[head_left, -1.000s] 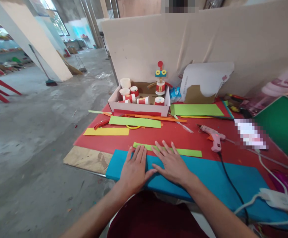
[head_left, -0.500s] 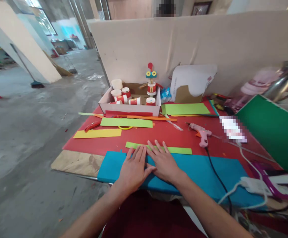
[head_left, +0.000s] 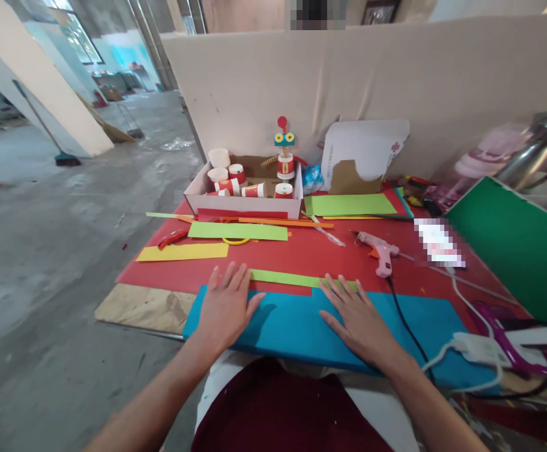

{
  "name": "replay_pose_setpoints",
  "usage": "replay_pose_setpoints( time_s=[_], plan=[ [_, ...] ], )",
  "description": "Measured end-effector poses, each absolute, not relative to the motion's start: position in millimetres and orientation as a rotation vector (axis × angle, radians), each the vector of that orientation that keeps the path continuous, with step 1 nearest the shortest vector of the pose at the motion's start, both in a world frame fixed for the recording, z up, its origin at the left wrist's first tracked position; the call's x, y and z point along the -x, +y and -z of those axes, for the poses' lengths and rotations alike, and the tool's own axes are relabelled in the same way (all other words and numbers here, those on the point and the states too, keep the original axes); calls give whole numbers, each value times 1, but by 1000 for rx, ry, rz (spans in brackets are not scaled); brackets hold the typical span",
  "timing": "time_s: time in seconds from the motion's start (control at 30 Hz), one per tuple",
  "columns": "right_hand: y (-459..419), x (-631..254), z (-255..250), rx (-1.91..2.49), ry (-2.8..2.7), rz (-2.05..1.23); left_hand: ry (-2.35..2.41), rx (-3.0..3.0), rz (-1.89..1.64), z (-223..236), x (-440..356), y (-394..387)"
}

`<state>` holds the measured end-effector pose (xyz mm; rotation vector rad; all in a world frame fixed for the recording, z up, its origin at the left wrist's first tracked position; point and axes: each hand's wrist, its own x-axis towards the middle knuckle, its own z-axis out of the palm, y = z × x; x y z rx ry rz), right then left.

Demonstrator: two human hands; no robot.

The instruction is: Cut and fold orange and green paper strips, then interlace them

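Observation:
A narrow light-green paper strip (head_left: 283, 277) lies along the far edge of a blue sheet (head_left: 285, 326) at the front of the table. Flat and with its fingers apart, my left hand (head_left: 226, 307) covers the strip's left end. My right hand (head_left: 361, 317) is spread over the strip's right part, its palm above the blue sheet. Neither hand grips anything. To the right of my right hand lies a pink glue gun (head_left: 381, 252) with a black cord. Beyond my hands are a wider green strip (head_left: 238, 231) and a yellow strip (head_left: 184, 252).
A cardboard box (head_left: 249, 207) holds several paper cups and a cup figure (head_left: 285, 166) with yellow eyes. Right of it are green sheets (head_left: 351, 205), a phone (head_left: 438, 243), a green board (head_left: 518, 251) and a white power strip (head_left: 480, 348). Red-handled scissors (head_left: 172, 238) lie left.
My hands, side by side over the middle of the strip before, have slid apart, the left one to the left and the right one to the right. The strip's middle now shows.

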<state>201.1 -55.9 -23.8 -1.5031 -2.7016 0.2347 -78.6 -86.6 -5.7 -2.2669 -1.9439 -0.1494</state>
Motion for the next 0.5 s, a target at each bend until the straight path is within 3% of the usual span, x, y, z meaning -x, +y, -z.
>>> replay_pose_setpoints(
  time_s=[0.27,0.5],
  plan=[
    [-55,-204,46,1425,-2665,-9,-1637,2702,264,20,-33,-75],
    [-56,-206,45,1440,-2651,29,-1759,2620,214,30,33,-79]
  ],
)
